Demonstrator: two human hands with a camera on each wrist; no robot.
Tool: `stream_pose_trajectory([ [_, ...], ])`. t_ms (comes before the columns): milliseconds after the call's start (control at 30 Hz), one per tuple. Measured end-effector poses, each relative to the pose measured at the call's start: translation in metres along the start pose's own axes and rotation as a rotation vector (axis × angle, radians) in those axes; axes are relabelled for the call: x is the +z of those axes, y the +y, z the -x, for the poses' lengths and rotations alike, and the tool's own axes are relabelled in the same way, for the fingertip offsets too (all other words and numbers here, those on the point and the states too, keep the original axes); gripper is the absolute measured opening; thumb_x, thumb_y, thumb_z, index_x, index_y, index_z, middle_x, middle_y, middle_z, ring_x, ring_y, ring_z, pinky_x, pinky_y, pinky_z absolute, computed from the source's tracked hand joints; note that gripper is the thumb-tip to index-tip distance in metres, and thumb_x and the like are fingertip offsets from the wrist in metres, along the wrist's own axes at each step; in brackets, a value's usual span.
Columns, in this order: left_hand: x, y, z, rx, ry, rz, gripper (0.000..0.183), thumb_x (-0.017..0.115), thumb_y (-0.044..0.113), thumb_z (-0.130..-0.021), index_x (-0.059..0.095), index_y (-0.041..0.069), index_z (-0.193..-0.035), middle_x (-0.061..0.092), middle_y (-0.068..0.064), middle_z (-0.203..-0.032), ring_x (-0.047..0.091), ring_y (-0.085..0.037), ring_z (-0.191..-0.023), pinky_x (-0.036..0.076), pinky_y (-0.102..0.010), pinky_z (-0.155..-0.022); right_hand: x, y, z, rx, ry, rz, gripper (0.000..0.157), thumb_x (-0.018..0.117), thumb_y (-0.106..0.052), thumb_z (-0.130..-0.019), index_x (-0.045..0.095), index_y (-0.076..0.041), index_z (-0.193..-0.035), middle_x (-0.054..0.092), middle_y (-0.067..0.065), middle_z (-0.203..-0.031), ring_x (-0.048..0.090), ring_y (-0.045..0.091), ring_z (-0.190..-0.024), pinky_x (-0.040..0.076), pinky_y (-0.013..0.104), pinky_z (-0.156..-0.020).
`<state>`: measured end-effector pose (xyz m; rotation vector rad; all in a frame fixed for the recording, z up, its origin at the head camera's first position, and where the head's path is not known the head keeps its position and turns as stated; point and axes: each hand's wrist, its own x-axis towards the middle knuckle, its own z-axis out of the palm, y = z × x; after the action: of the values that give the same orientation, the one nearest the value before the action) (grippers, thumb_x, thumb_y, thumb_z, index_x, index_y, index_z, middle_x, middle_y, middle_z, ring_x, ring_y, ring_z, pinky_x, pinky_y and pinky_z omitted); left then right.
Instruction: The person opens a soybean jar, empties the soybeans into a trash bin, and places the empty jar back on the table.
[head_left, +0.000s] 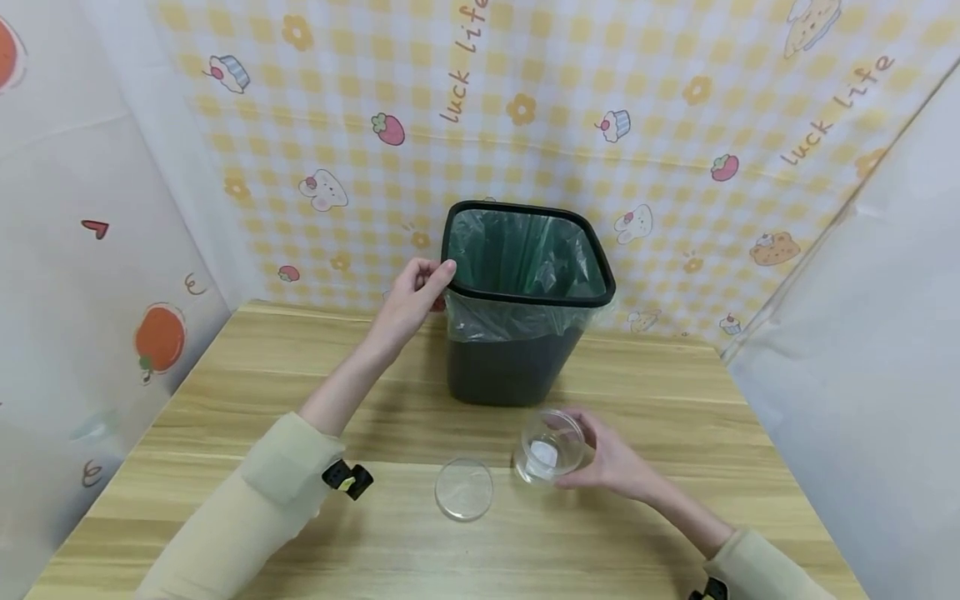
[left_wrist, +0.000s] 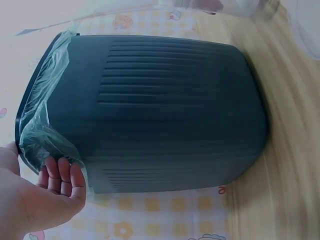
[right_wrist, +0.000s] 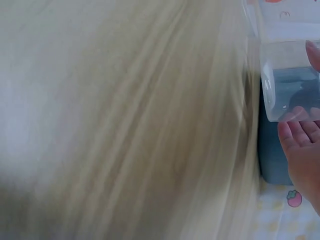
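Observation:
A dark grey trash bin [head_left: 502, 371] with a black rim and a translucent green liner [head_left: 525, 321] stands on the table. At its left corner my left hand [head_left: 411, 302] grips the rim and liner, thumb on top and fingers curled below, as the left wrist view also shows. In front of the bin, my right hand [head_left: 611, 458] holds a clear plastic tub [head_left: 529, 442] from its right side, thumb and fingers around the wall. Something small and white [head_left: 543, 455] shows in or through the tub. Whether the tub touches the table I cannot tell. A clear round lid [head_left: 464, 490] lies to its left.
The wood-grain table [head_left: 405, 542] ends at a yellow checked cloth [head_left: 345, 150] behind the bin. White sheets [head_left: 862, 350] hang at both sides. A black wrist camera [head_left: 348, 479] sits on the left sleeve.

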<state>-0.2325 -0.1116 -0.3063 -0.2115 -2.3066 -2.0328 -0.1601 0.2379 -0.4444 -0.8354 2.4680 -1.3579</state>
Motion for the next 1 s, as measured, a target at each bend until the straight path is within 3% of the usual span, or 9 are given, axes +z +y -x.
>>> stream_pose_trajectory([
  [267,-0.010,-0.008,0.011,0.053,0.023,-0.019,0.032,0.050,0.032,-0.109,0.050,0.002,-0.121,0.055,-0.005,-0.092,0.057,-0.015,-0.088,0.051,-0.026,-0.087,0.008,-0.005,-0.003,0.024,-0.014,0.048,0.091,0.097,-0.025,-0.067,0.050,-0.014,-0.143,0.064,0.009,-0.138,0.061,0.030,-0.128,0.047,0.029,-0.107],
  [567,-0.041,-0.017,0.029,0.102,0.054,-0.183,0.043,0.047,0.039,-0.109,0.050,0.001,-0.129,0.058,-0.010,-0.104,0.057,-0.014,-0.094,0.049,-0.023,-0.088,0.019,-0.009,-0.009,-0.025,-0.059,0.021,0.091,0.096,-0.023,-0.067,0.049,-0.011,-0.145,0.064,0.010,-0.138,0.061,0.030,-0.127,0.045,0.032,-0.111],
  [733,-0.052,-0.025,0.036,0.100,0.062,-0.280,0.048,0.047,0.043,-0.109,0.053,0.003,-0.135,0.061,-0.009,-0.110,0.058,-0.017,-0.099,0.047,-0.026,-0.089,0.023,-0.008,-0.007,-0.038,-0.066,0.009,0.093,0.096,-0.018,-0.066,0.049,-0.008,-0.145,0.064,0.012,-0.137,0.062,0.030,-0.126,0.045,0.026,-0.109],
  [1000,-0.062,-0.034,0.044,0.109,0.043,-0.349,0.052,0.045,0.045,-0.109,0.051,0.005,-0.142,0.063,-0.016,-0.122,0.055,-0.022,-0.107,0.044,-0.033,-0.096,0.029,-0.005,-0.001,-0.045,-0.069,-0.010,0.094,0.096,-0.018,-0.067,0.047,-0.006,-0.147,0.064,0.015,-0.137,0.062,0.035,-0.124,0.047,0.026,-0.106],
])
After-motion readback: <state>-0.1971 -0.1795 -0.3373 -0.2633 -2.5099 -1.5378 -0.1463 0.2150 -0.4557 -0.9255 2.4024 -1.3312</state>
